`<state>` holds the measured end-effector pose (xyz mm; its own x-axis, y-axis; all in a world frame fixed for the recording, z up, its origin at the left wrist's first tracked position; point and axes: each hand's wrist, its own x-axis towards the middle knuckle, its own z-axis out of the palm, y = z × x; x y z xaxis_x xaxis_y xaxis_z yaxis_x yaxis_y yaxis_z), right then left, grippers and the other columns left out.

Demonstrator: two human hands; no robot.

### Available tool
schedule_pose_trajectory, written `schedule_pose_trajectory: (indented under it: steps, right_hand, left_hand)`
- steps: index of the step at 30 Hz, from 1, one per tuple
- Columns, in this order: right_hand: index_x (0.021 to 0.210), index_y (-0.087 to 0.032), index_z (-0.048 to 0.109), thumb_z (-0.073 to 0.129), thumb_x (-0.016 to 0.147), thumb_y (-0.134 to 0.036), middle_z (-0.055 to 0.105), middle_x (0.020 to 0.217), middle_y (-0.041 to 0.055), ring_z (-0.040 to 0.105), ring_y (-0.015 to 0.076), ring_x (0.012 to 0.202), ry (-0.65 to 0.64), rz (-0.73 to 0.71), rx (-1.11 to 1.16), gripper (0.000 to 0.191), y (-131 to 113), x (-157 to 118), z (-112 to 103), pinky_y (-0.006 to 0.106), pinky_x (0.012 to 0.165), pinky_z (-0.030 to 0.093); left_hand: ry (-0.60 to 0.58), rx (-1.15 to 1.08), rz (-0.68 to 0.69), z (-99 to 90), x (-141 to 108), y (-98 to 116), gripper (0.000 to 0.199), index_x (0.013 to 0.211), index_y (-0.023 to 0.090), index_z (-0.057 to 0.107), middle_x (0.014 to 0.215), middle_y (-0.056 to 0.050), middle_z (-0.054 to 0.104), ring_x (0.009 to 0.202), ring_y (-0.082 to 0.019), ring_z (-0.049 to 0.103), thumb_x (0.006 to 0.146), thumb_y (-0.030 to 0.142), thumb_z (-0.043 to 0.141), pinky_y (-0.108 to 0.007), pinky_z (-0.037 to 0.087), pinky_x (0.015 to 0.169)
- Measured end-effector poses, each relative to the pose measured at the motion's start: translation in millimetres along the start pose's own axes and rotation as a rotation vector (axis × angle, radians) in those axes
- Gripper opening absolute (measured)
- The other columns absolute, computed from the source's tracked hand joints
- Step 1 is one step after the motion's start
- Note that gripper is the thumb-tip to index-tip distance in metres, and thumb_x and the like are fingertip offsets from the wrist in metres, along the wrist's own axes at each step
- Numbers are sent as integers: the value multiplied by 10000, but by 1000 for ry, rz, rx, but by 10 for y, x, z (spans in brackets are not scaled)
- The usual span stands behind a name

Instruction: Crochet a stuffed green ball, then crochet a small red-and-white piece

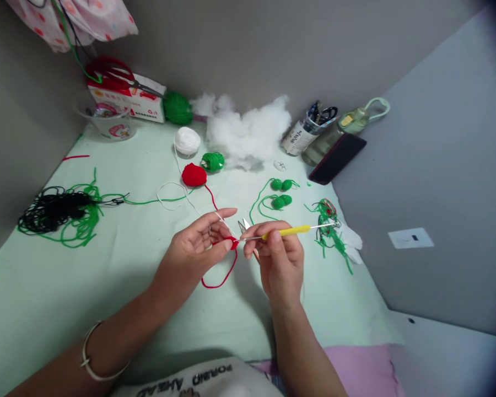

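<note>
My left hand pinches a small red crocheted piece between thumb and fingers, its index finger raised with white yarn running over it. In my right hand is a crochet hook with a yellow handle; its tip meets the red piece. A loop of red yarn hangs below the left fingers. Behind the hands lie a red yarn ball and a white yarn ball. Scissors lie on the table between the hands, partly hidden by my right hand.
White stuffing, a green yarn ball and a pen cup stand along the back. Small green balls lie right of centre. Black yarn is at left, green scraps at right. A phone leans on a bottle.
</note>
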<state>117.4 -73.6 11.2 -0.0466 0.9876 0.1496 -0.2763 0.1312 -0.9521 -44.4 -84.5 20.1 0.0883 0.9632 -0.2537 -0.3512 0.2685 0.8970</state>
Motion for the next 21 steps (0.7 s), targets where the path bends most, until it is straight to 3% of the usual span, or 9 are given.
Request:
schedule_pose_trajectory:
  steps: [8, 14, 21]
  right_hand:
    - [996, -236, 706, 511, 1030, -226, 749, 936, 48, 689, 158, 737, -15, -274, -259, 199, -23, -88, 20, 321, 629, 581]
    - [1075, -257, 710, 509, 1011, -161, 764, 926, 56, 723, 210, 853, -47, -471, -462, 232, 4, -132, 16, 388, 697, 607]
    - [1129, -246, 709, 522, 988, -96, 769, 990, 78, 746, 206, 919, -133, -671, -692, 278, 13, -149, 34, 373, 750, 614]
  left_hand:
    - [48, 58, 37, 27, -36, -10, 358, 1184, 294, 744, 874, 23, 637, 863, -130, 622, 837, 209, 764, -274, 522, 885]
    - [84, 117, 104, 39, -39, -38, 423, 1241, 275, 700, 899, 25, 638, 889, -134, 633, 830, 206, 768, -277, 527, 908]
    - [109, 169, 123, 60, -72, -17, 446, 1251, 252, 679, 758, 65, 609, 782, -103, 624, 818, 172, 750, -242, 529, 874]
